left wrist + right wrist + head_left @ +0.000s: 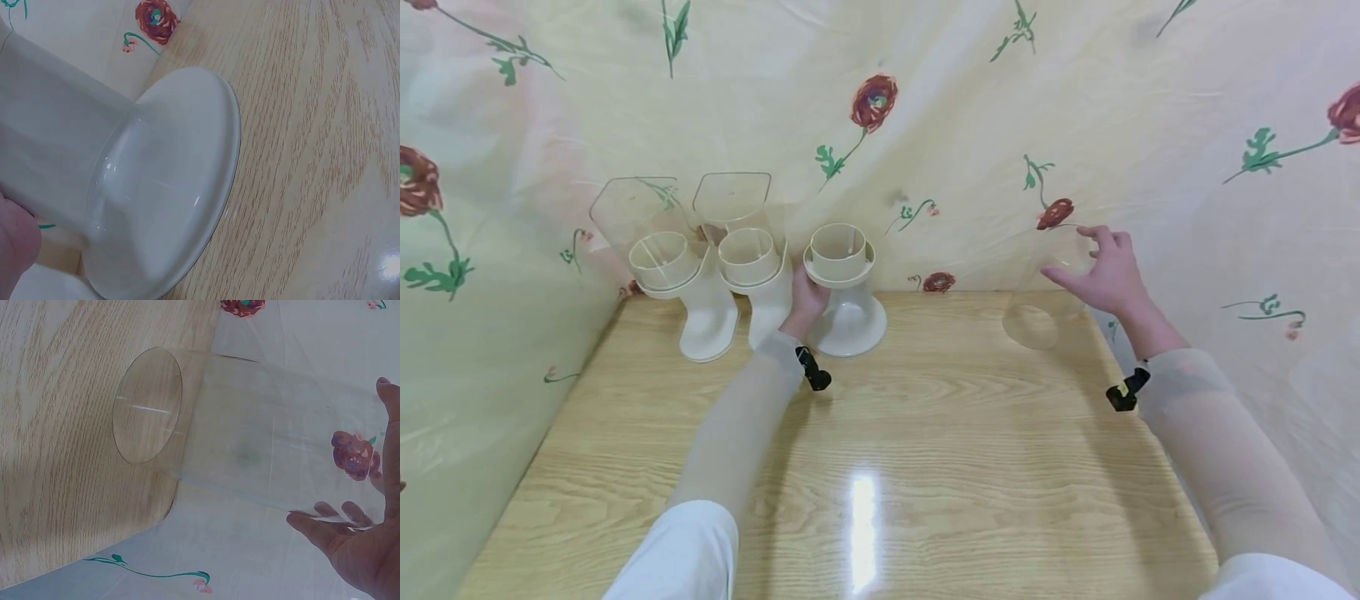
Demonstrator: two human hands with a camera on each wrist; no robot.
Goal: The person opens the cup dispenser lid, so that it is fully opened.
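Observation:
Near the back edge of the table, a white pedestal stand (pixel 850 321) stands upright on its round base, with a ring-shaped collar on top. My left hand (pixel 807 302) grips its stem just under the collar; most of the fingers are hidden behind it. Part of that hand (pixel 17 240) shows against the stem (pixel 56 131) in the left wrist view. At the far right, my right hand (pixel 1108 271) holds a clear tube (pixel 250 425) near its upper end, thumb on one side and fingers on the other. The tube's lower rim (pixel 1030 327) is close over the table's back right corner.
Left of the pedestal stand are two more white stands (pixel 709 321) with ring collars, and clear containers (pixel 730 196) rise behind them. A flowered sheet (pixel 955 150) hangs along the back and sides of the wooden table (pixel 940 433).

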